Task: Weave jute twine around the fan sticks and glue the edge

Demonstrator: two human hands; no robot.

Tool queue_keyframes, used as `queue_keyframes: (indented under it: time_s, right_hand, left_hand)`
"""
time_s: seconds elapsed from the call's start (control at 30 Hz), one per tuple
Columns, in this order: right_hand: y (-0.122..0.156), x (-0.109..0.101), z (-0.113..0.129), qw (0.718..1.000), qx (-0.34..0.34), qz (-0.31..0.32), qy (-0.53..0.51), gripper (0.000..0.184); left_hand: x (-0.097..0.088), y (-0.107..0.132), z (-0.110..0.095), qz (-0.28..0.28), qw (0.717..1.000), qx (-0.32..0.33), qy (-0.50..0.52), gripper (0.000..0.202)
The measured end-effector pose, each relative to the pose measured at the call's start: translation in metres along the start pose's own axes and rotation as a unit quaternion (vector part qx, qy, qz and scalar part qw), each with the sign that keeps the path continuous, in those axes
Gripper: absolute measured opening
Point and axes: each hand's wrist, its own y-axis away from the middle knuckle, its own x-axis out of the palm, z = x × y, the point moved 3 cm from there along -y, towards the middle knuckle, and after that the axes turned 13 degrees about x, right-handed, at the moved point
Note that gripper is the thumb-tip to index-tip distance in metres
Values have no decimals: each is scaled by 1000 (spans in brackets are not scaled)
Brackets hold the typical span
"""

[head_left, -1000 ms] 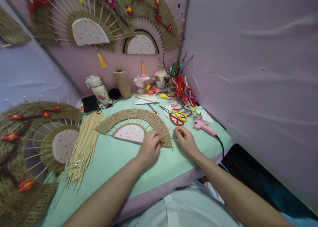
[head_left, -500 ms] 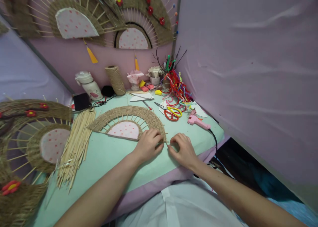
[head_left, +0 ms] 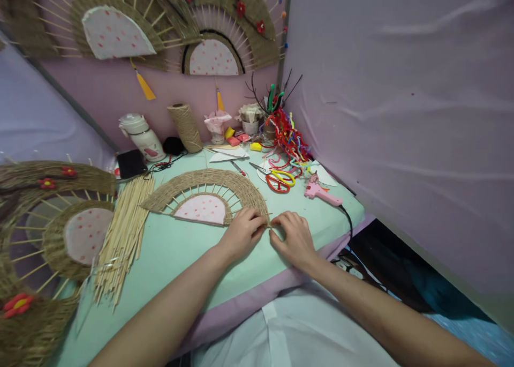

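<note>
A half-round fan (head_left: 212,177) of woven twine over thin wooden sticks lies flat on the table, with a pink-spotted white panel (head_left: 206,209) at its centre. My left hand (head_left: 243,230) rests over the fan's lower right corner, its fingers closed on that end. Close beside it, my right hand (head_left: 295,241) pinches with thumb and forefinger at the tip of the same end, where a short strand of twine (head_left: 270,225) shows. The fingertips of both hands almost meet. My fingers hide part of the corner.
Bundled wooden sticks (head_left: 124,233) and another fan (head_left: 56,227) lie left. Scissors (head_left: 281,180) and a pink glue gun (head_left: 321,192), its cord over the edge, lie right. A twine spool (head_left: 185,128), a white bottle (head_left: 142,136) and pipe cleaners (head_left: 287,136) stand along the back.
My right hand has moved slightly left and up, closing the small gap to the fan's corner. My left hand stays on the fan. The view has shifted a little.
</note>
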Motion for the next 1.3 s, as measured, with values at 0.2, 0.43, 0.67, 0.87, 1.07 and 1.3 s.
queue_keyframes:
  time_s: [0.2, 0.43, 0.67, 0.87, 1.07, 1.3]
  right_hand:
    - [0, 1, -1, 1000, 6, -5, 10, 9]
    - [2, 1, -1, 1000, -6, -4, 9, 5]
    - [2, 1, -2, 1000, -14, -13, 10, 12]
    - [2, 1, -1, 1000, -9, -16, 24, 6]
    - [2, 1, 0, 999, -18, -13, 22, 4]
    - [3, 0, 1, 999, -42, 1, 2, 8]
  left_hand:
    - [1, 1, 2, -16, 1000, 0, 15, 14]
    - [-1, 2, -1, -31, 999, -5, 13, 14]
    - [-4, 1, -3, 18, 999, 20, -40, 43]
    - [1, 2, 4, 64, 994, 10, -83, 37]
    - [5, 3, 7, 47, 996, -2, -74, 31]
    - [4, 3, 5, 49, 995, -9, -84, 33]
